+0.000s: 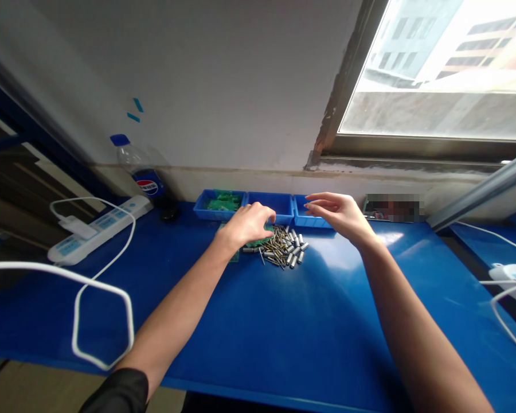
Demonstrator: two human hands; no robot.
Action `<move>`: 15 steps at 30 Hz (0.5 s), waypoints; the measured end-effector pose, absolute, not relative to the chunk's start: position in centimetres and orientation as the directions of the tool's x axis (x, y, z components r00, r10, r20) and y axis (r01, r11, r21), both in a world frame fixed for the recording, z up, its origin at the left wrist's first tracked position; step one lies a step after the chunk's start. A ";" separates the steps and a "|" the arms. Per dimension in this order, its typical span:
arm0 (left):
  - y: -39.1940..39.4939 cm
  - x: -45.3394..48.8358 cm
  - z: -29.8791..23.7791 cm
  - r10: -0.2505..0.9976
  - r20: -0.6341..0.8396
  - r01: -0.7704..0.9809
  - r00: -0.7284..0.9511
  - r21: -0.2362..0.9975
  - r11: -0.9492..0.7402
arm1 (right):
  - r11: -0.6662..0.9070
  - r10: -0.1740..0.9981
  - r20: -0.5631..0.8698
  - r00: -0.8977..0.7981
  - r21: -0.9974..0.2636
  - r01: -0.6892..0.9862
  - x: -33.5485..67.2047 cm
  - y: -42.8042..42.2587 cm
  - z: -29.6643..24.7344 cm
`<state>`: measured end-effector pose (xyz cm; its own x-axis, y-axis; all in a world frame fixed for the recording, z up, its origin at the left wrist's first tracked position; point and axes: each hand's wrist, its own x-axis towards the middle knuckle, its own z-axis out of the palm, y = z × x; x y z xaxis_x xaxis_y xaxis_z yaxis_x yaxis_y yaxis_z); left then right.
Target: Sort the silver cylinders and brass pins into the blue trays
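My left hand (250,222) hovers at the left edge of a pile of small metal parts, its fingers curved and the thumb apart, with nothing visible between them. Green pieces (234,256) lie partly hidden under it. The pile mixes thin brass-coloured pins (277,246) with short silver cylinders (293,261). Over the right blue bin (316,221) is my right hand (337,211), fingers stretched forward and the thumb slightly apart; I see nothing held in it. The middle blue bin (286,219) stands between the hands. Green pieces (223,202) fill part of the left blue bin (212,215).
A cola bottle (148,182) stands at the back left beside a white power strip (107,226). A white cable (131,321) loops over the blue table (318,332) at left. A metal bar (477,189) slants at right, near another white device with cables (513,278).
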<state>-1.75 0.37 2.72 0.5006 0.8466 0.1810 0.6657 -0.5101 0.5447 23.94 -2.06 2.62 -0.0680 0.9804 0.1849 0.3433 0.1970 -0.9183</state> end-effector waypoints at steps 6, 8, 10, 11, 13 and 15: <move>-0.6 -1.9 2.9 0.833 -0.012 0.800 0.553 0.286 -0.527 | 0.234 0.964 0.154 -0.217 -0.881 0.411 22.6 -2.3 2.3; -0.7 -2.0 3.2 0.825 -0.022 0.802 0.565 0.251 -0.542 | 0.259 0.950 0.150 -0.273 -0.865 0.429 22.2 -2.4 2.0; -0.7 -2.3 3.3 0.825 -0.015 0.800 0.565 0.252 -0.544 | 0.280 0.938 0.145 -0.315 -0.852 0.443 21.8 -2.4 1.7; -0.7 -2.4 3.3 0.826 -0.008 0.798 0.564 0.262 -0.542 | 0.286 0.935 0.145 -0.325 -0.849 0.445 21.6 -2.5 1.5; -0.4 -2.7 3.3 0.829 0.008 0.792 0.559 0.292 -0.536 | 0.290 0.934 0.147 -0.327 -0.846 0.448 21.4 -2.5 1.2; -0.1 -3.0 3.2 0.835 0.029 0.785 0.549 0.323 -0.528 | 0.291 0.936 0.150 -0.319 -0.841 0.457 21.1 -2.6 1.0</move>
<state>-2.96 -0.09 3.16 0.5495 0.8350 0.0285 0.7854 -0.5279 0.3233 21.10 -2.56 1.01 -0.3194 0.9357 0.1500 0.4569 0.2907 -0.8407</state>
